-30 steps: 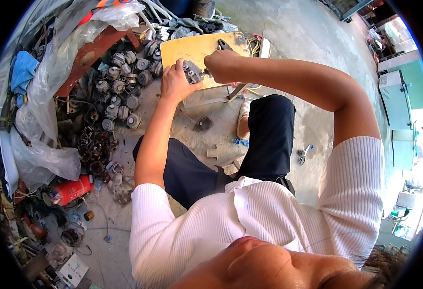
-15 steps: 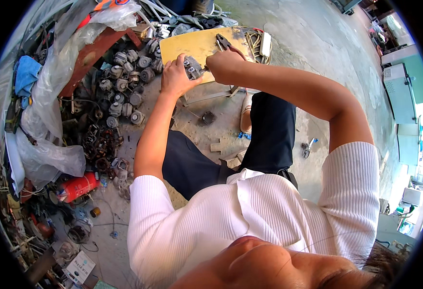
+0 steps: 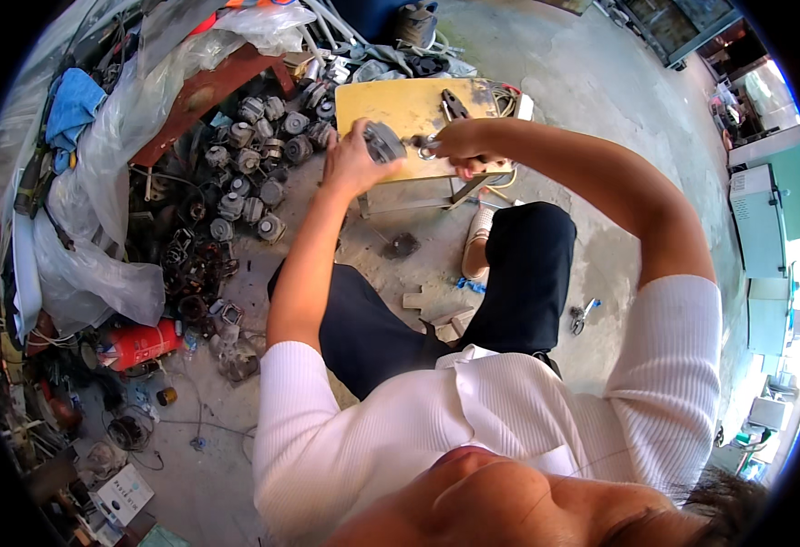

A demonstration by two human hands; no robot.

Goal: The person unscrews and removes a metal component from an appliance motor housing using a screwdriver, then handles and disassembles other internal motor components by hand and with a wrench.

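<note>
Above a low yellow bench (image 3: 386,97), my left hand (image 3: 352,166) is closed around a round grey motor body (image 3: 382,143), which is blurred by motion. To its right, my right hand (image 3: 465,144) has its fingers closed on a small metal part (image 3: 423,144) with a rounded end. That part points toward the motor body, and whether the two touch I cannot tell. Pliers with dark handles (image 3: 455,105) lie on the bench just beyond my right hand.
Many similar small motors (image 3: 252,159) are heaped on the floor left of the bench, near dark coil parts (image 3: 195,273). A red cylinder (image 3: 141,345) lies farther left. Coiled cable (image 3: 506,98) hangs at the bench's right edge. A metal tool (image 3: 583,315) rests on the floor to the right.
My right hand has moved away from the motor body, and a small metal part now shows at its fingers. My left hand keeps its hold. The whole view has shifted slightly.
</note>
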